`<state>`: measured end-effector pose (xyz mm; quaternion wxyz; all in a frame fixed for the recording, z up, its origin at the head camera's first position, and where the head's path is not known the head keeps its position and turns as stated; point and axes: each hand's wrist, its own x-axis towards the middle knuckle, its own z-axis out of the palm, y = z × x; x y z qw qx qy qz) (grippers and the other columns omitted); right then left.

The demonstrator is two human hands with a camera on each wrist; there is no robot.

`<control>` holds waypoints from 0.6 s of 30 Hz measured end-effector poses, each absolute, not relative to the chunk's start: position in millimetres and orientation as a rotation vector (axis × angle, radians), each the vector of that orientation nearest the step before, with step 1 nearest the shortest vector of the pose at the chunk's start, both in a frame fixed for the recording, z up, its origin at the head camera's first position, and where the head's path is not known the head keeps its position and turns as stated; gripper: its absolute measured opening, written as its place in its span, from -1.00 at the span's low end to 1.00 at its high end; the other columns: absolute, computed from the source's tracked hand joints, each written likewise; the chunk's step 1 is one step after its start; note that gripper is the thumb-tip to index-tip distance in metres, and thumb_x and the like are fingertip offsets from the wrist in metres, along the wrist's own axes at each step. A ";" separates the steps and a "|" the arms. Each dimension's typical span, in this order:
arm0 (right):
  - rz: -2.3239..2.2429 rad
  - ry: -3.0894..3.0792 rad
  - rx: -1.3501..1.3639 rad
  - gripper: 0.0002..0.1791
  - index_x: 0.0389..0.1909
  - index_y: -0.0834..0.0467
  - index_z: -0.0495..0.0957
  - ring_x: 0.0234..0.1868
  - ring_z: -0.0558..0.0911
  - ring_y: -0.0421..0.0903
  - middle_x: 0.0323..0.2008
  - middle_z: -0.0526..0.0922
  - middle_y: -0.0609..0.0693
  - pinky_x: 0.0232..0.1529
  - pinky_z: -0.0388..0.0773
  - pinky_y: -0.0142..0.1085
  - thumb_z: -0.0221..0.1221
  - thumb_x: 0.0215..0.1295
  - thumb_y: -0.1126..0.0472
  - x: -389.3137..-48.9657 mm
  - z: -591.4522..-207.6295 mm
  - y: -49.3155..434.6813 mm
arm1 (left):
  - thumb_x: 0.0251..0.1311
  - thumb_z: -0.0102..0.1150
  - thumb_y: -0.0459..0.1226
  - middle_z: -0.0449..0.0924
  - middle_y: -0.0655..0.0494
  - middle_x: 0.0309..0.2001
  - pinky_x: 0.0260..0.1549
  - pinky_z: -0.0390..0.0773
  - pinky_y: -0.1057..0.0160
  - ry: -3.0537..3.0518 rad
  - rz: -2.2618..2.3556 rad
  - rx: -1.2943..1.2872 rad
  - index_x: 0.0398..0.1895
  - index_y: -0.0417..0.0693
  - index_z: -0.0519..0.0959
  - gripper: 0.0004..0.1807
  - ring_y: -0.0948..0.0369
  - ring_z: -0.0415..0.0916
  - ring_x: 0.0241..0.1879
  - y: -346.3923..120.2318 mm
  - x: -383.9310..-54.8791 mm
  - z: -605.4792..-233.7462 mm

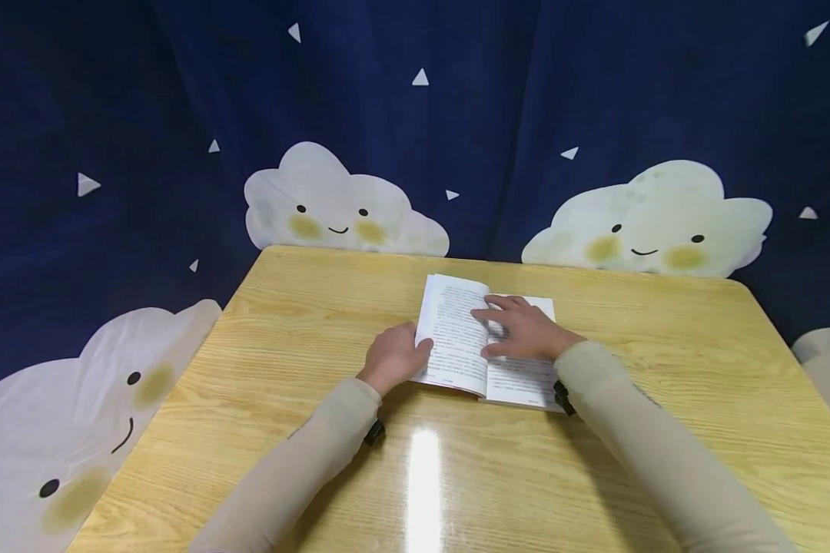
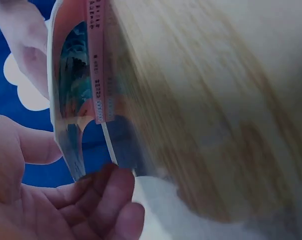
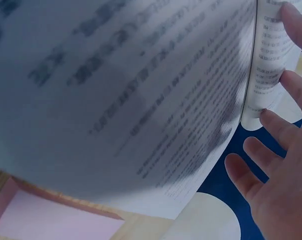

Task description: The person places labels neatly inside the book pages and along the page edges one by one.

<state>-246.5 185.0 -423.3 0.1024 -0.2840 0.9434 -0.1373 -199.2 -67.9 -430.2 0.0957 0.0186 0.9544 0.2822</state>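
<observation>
An open book (image 1: 459,338) with printed pages lies on the wooden table, its left half raised a little. My left hand (image 1: 393,357) grips the left edge, thumb on the page and fingers beneath. The left wrist view shows the cover's underside, with a pink spine (image 2: 96,60) and a teal picture (image 2: 75,65), beside the curled fingers. Over the right page, my right hand (image 1: 526,332) has its fingers spread towards the fold. In the right wrist view some fingertips of that right hand (image 3: 276,170) touch the printed page (image 3: 271,60).
The wooden table (image 1: 304,322) reaches back to a dark blue curtain (image 1: 491,115) printed with white clouds and triangles. Light glares off the tabletop in front of the book. A pale pink flap or sheet (image 3: 50,215) shows below the page in the right wrist view.
</observation>
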 end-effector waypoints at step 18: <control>-0.373 2.720 -0.789 -0.22 0.47 -0.05 0.31 0.49 0.16 0.38 0.55 0.09 0.21 0.30 0.15 0.42 0.26 0.25 -0.16 -249.9 -421.1 178.3 | 0.40 0.02 -0.03 0.36 -0.01 0.42 0.32 0.40 -0.04 3.013 0.186 1.141 0.29 0.01 0.47 -0.53 0.02 0.33 0.40 -54.5 -185.5 -428.4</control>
